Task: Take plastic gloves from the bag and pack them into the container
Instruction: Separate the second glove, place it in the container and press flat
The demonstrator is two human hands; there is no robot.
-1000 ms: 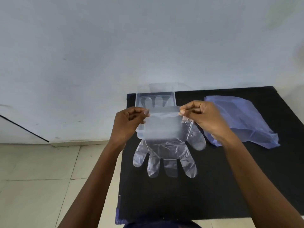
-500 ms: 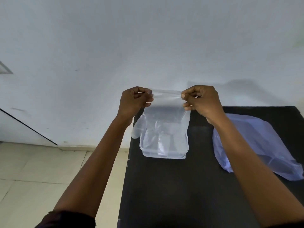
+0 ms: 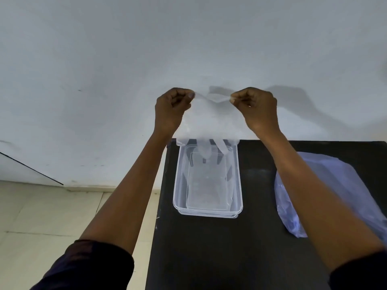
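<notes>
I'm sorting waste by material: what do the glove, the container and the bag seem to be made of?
Glove: thin clear plastic film, slightly cloudy; the wall shows through it and it hangs limp. Container: stiff clear plastic, glossy, with a moulded rim that holds its shape. Bag: thin bluish-purple plastic film, crinkled and half see-through. The exact type of plastic cannot be told.

Clear container (image 3: 238,185), bluish bag (image 3: 335,185), black table (image 3: 251,248).
</notes>
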